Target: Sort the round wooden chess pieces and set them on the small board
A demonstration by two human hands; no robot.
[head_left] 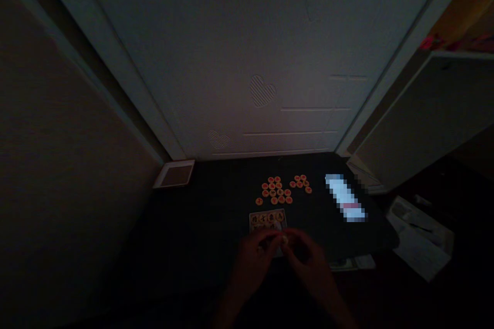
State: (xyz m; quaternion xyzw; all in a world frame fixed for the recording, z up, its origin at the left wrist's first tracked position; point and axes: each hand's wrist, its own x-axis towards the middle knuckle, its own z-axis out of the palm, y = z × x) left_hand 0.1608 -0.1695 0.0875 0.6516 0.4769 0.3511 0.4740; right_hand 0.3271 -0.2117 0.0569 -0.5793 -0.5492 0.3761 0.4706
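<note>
My left hand (252, 254) and my right hand (309, 254) meet at the fingertips over the near side of a dark table. Both pinch a small pale thing, which looks like a xiangqi piece (284, 239) seen edge-on; dim light blurs its details. Just beyond and partly beneath the fingers is a shallow light-edged tray (250, 220) of round xiangqi pieces with dark characters (271, 218). My hands cover its near part. Farther back, several loose xiangqi pieces with red characters (272, 186) lie in a cluster, with a smaller group (300, 184) to their right.
A bright, pixelated phone-like slab (345, 198) lies on the table's (204, 216) right side. An open shallow box (173, 175) sits at the back left corner. Behind stands a pale door (231, 61) with heart patterns. Low at the right is a white box (420, 236) holding things.
</note>
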